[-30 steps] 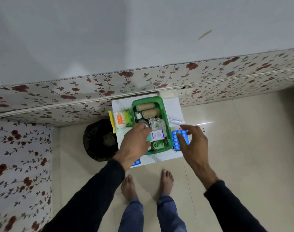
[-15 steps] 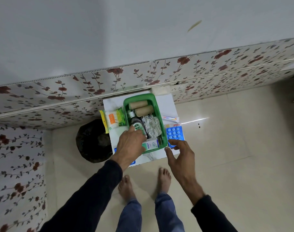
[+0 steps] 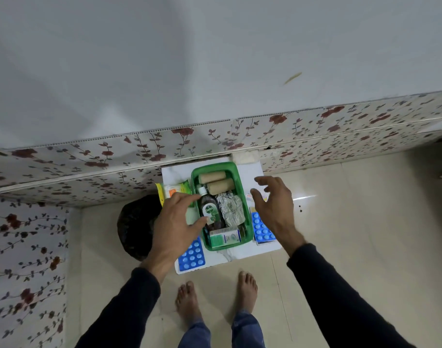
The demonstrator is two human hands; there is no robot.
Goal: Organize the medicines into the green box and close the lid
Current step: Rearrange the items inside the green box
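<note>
The left hand (image 3: 176,223), fingers spread and holding nothing, hovers touching the brown bottle (image 3: 210,213) lying in the green box (image 3: 248,222) on the table (image 3: 252,172) (a nudge could roll it). The right hand (image 3: 274,205) reaches empty toward the small pack (image 3: 250,196); loose blue pill strips (image 3: 262,228) could slide off the edge.

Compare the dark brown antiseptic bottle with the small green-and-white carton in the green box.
The dark brown antiseptic bottle is rounded, with a white cap, and runs lengthwise along the green plastic box; the small green-and-white carton is flat-sided and lies crosswise at the near end. The bottle looks longer than the carton. The left hand has its thumb at the bottle; nothing touches the carton. Both lie on their sides inside the box.
</note>
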